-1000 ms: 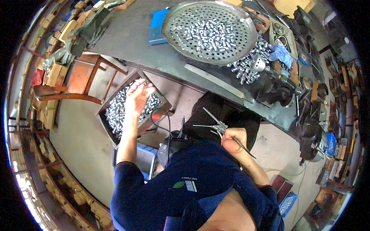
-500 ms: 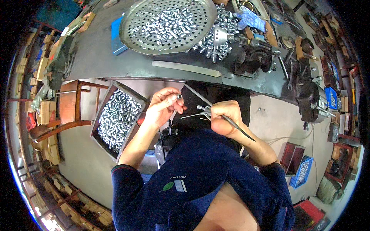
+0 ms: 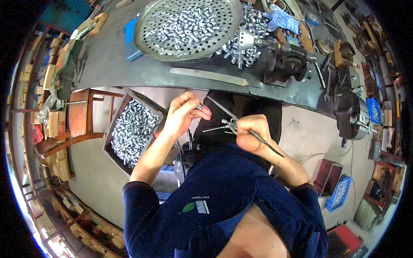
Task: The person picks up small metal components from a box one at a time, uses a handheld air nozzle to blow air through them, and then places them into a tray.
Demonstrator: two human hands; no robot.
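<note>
My left hand [image 3: 180, 116] pinches a small silver metal fitting [image 3: 200, 106] between thumb and fingertips. In my closed right hand [image 3: 254, 134] is a long, thin round file [image 3: 221, 107], slanting across with its far end close to the fitting but apart from it. Another metal tool with thin prongs [image 3: 214, 128] pokes out of the same fist; its kind is unclear. Left of my left forearm, a wooden crate [image 3: 108, 148] holds a heap of similar fittings. A round perforated metal tray [image 3: 148, 45] with more fittings rests on the dark workbench [image 3: 105, 64].
A flat pale metal strip [image 3: 206, 76] lies along the bench's near edge. Loose fittings [image 3: 254, 19], a blue glove [image 3: 284, 20] and a dark motor-like machine [image 3: 288, 64] occupy the right side. A wooden chair [image 3: 81, 114] stands left; a blue bin [image 3: 338, 193] sits on the floor.
My left hand has turned slightly and risen a little, with the fitting tilted differently in its pinch. The right hand keeps nearly the same place with the file.
</note>
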